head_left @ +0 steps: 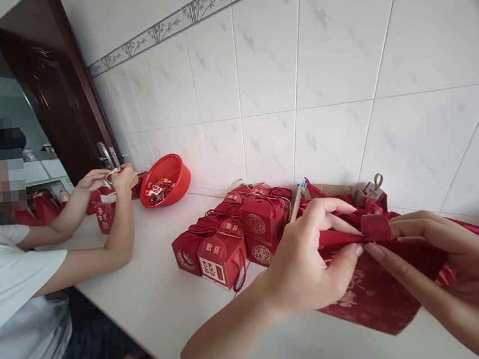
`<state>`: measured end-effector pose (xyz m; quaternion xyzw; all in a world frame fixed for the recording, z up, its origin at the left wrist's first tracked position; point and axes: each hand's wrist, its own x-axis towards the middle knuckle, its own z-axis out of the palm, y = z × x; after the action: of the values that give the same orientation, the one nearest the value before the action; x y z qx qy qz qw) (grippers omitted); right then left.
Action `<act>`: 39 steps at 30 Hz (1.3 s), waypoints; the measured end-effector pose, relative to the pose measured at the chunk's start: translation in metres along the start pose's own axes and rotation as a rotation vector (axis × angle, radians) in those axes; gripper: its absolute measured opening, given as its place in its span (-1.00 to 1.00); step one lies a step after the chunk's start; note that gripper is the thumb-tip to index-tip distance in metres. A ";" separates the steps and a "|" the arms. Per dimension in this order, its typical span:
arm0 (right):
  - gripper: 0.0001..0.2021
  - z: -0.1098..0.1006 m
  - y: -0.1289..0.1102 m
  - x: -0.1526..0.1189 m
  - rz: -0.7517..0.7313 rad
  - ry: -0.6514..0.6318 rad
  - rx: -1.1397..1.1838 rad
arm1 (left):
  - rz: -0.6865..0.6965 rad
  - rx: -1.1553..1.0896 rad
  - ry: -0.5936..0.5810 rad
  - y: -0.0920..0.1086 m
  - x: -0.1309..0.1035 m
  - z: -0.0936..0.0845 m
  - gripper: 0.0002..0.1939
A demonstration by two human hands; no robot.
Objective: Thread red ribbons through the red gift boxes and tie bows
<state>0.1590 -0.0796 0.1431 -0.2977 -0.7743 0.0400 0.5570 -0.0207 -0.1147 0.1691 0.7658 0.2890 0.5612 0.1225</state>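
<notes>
Between my hands is a dark red gift bag [373,296] with pale printed characters on its front, held above the white table. My left hand [315,257] pinches the bag's top edge between thumb and fingers. From the other side, my right hand [446,261] grips the same edge, its thumb close to my left thumb. A small loop of red strap [375,227] stands up from the rim between my fingers. The bag's inside is hidden from me.
Left of my hands, several red gift boxes [224,257] are stacked on the white table [148,290]. Behind my hands stands a cardboard box [336,190] with red items. Farther left, a red basin [178,180] holds small wrapped pieces. Another person's hands [123,179] work over a red bag.
</notes>
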 end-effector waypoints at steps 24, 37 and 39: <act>-0.71 -0.007 0.013 0.008 0.020 -0.250 -0.146 | -0.296 0.028 -0.275 -0.019 0.003 0.005 -0.71; -0.78 -0.007 0.018 0.007 -0.107 -0.170 -0.227 | -0.331 0.010 -0.358 -0.017 0.001 0.007 -0.67; -0.79 -0.007 0.017 0.007 -0.095 -0.158 -0.212 | -0.339 0.005 -0.372 -0.014 0.001 0.006 -0.66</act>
<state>0.1712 -0.0638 0.1446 -0.3136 -0.8288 -0.0453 0.4612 -0.0189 -0.1021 0.1604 0.7967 0.3874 0.3813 0.2642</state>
